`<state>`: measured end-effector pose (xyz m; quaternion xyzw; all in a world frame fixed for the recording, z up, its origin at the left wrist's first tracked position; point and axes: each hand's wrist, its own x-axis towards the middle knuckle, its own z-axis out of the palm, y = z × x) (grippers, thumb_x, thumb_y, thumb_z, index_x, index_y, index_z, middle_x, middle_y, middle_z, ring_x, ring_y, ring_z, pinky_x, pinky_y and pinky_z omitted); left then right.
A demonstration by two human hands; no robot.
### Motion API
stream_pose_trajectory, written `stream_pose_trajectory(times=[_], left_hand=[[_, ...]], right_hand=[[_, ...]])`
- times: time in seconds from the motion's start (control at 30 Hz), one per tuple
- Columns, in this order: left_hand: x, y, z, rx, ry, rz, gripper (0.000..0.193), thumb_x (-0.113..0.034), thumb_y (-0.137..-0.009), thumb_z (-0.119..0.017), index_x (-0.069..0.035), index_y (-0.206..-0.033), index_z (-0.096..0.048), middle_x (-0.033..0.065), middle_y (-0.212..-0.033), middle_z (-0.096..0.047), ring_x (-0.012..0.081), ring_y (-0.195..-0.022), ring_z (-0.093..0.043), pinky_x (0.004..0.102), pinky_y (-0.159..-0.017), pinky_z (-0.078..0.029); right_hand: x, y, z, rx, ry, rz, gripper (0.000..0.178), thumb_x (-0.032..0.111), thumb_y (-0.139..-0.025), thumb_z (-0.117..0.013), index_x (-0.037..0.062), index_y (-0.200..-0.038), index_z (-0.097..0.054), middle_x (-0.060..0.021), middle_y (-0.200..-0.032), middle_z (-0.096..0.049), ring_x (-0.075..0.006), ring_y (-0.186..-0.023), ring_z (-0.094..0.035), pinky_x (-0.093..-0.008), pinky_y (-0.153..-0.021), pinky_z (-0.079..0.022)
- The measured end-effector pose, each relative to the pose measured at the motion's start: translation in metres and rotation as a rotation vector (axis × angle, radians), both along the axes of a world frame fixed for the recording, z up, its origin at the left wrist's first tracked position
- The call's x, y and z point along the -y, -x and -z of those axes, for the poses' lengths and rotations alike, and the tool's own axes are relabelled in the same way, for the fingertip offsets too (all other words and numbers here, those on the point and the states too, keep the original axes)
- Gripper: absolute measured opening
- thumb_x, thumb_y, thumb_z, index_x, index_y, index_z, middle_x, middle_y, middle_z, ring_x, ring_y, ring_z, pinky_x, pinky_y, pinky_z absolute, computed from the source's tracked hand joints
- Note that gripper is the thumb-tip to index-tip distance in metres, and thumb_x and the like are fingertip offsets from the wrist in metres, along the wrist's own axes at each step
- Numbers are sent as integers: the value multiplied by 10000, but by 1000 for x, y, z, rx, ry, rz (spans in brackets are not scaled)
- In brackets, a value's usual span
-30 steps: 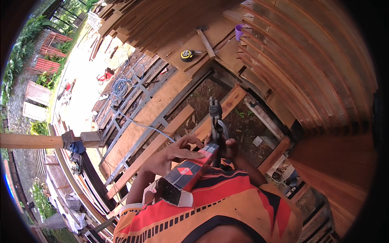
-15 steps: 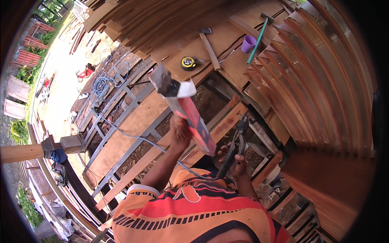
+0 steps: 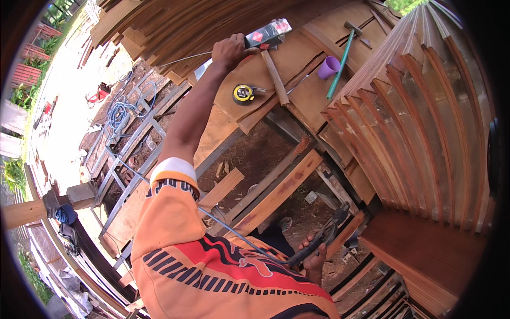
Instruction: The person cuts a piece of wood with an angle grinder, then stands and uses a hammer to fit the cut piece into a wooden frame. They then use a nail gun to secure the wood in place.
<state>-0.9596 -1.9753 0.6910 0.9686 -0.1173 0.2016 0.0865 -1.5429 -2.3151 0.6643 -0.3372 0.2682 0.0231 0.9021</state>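
My left hand, arm stretched far forward, is closed round one end of a long red and black carton above the far board. A thin rod extends leftward beside this hand; whether I grip it cannot be made out. Under the carton lies a hatchet, its head hidden and its wooden handle showing. Low and near my body, my right hand is wrapped round a black welding electrode holder, with a blue cable running to it.
On the board are a yellow-black tape measure, a purple cup and a green-handled hammer. Stacked planks stand at right. A wooden beam and a grey metal frame lie over the dirt ground.
My left hand has carried the carton up and away from my body to the far board, turning it nearly level. The right hand with the electrode holder has dropped slightly nearer to me.
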Motion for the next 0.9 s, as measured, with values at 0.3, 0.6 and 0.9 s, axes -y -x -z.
stream_pose_trajectory(times=[0.3, 0.6, 0.9], left_hand=[[37, -42, 91, -190, -77, -39, 432, -434, -886, -665, -145, -1202, -603, 124, -1246, -613, 330, -1082, -663, 482, -832, -570], [-15, 169, -64, -571, 1445, 169, 307, -144, -983, -562, 34, -1233, -562, 98, -1068, -632, 65, -708, -473, 167, -588, -379], [7, 381, 13, -1295, 2482, -53, 198, -157, -1032, -492, -4, -1155, -518, 95, -947, -583, 83, -669, -397, 183, -435, -284]], right_hand=[[-10, -25, -33, -134, 463, -36, 718, 132, -748, -762, 35, -1367, -410, -81, -1105, -557, -193, -994, -595, -331, -875, -522], [41, 2, 36, -550, 1141, 56, 688, 340, -739, -822, -20, -1193, -451, -69, -978, -563, -213, -909, -577, -377, -816, -487], [121, 52, 35, -816, 1815, -272, 809, 210, -714, -799, 30, -1361, -348, -273, -1254, -578, -469, -1089, -609, -520, -896, -520]])
